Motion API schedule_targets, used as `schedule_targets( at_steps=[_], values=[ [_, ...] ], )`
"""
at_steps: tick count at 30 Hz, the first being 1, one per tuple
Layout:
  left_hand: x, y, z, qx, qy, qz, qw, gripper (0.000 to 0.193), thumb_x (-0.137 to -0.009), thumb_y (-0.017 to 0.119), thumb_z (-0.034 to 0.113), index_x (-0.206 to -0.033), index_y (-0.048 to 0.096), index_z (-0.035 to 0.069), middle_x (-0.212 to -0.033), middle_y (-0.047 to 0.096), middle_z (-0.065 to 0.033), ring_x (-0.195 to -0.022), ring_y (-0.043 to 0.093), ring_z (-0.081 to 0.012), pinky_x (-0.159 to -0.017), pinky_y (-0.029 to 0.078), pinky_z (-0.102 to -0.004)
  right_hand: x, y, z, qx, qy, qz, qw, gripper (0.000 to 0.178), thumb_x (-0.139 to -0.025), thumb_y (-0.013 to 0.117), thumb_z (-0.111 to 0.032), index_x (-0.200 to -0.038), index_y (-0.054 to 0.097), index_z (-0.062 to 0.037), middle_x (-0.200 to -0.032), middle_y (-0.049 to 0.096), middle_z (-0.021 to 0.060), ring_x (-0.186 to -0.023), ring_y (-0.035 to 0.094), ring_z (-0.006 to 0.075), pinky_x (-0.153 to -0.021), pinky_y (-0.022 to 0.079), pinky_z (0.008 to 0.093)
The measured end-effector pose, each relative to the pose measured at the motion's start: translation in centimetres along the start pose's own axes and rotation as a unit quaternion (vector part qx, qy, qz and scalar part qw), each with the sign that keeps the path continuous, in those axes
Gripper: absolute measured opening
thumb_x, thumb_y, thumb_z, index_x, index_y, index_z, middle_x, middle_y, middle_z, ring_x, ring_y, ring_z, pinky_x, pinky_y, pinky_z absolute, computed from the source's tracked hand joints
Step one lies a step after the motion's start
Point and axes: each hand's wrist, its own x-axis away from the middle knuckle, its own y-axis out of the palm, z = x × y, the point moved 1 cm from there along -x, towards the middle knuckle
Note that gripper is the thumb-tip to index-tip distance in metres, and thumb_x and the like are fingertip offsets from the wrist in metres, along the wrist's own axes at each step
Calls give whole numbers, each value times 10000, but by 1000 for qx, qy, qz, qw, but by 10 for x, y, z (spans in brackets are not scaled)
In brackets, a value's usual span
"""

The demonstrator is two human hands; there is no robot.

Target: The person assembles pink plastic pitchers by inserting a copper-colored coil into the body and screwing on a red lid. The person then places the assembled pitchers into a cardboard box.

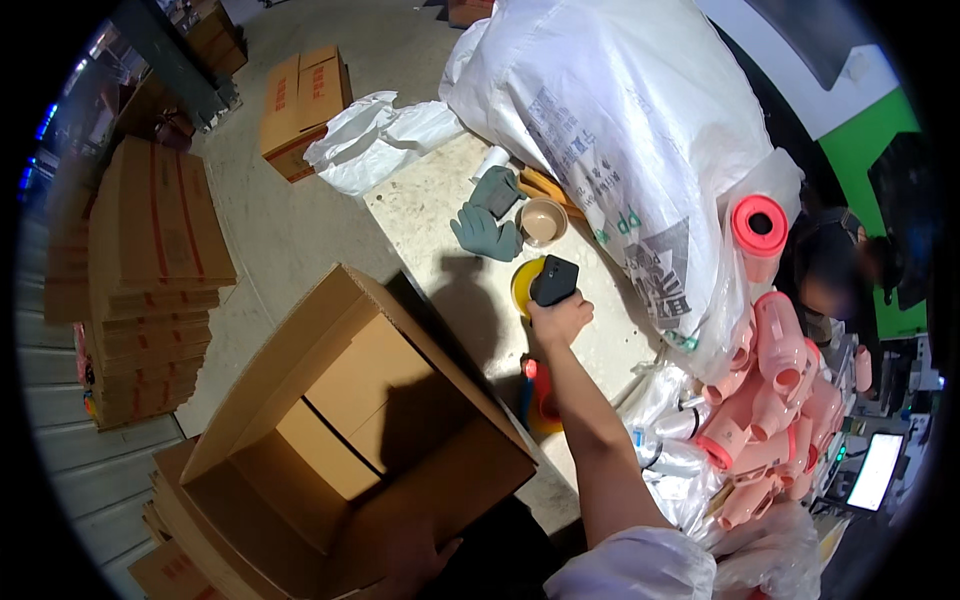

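Right hand (563, 318) grips the black phone (556, 279) by its lower end, phone at its 12 o'clock; yellow roll (519, 290) at phone's 9, maybe as prop. Left hand (430, 556) shadowed by open carton (270, 375), 7 o'clock in view; can't tell grip.

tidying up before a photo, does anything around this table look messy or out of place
The hollow pink plastic vessels at the right look disorderly: heaped at mixed angles beside crumpled clear plastic wrap. I see no spill or plain damage.
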Motion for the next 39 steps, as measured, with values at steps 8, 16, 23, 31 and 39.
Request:
schedule_targets(
  at_steps=[8,16,23,31,39],
  values=[
    [-11,91,-45,78,-100,71,989,503,-794,761,288,-1220,603,71,-1222,611,-196,-1142,584,-400,-970,491,-476,-84,-20,-55,-93,-295,157,938,924,-605,813,-246,-1390,419,40,-1164,460,255,-1140,415,438,-1070,323,512],
    [-9,92,-25,31,-71,138,987,435,-746,714,157,-1169,617,121,-1113,604,-192,-1014,587,-418,-853,500,-508,-122,26,-91,-138,-346,167,913,1003,-601,839,-246,-1444,359,8,-1223,404,240,-1193,386,428,-1090,316,514],
    [-8,91,-19,62,-89,142,984,411,-743,714,161,-1146,636,133,-1106,618,-182,-1007,597,-421,-838,512,-507,-145,55,-78,-132,-368,157,907,915,-660,838,-240,-1404,379,30,-1259,417,239,-1211,392,433,-1098,299,525],
    [-8,94,-22,68,-83,138,985,382,-768,710,163,-1140,636,121,-1100,627,-183,-992,609,-423,-820,518,-503,-138,42,-64,-100,-278,122,947,824,-658,828,-278,-1331,449,8,-1255,443,237,-1219,398,433,-1088,313,516],
    [-6,96,-25,63,-62,138,986,425,-765,723,178,-1171,616,115,-1107,626,-185,-983,611,-423,-813,519,-510,-135,39,-53,-139,-321,144,926,806,-635,807,-230,-1322,454,-2,-1197,469,217,-1186,430,412,-1073,328,517]
  ],
)
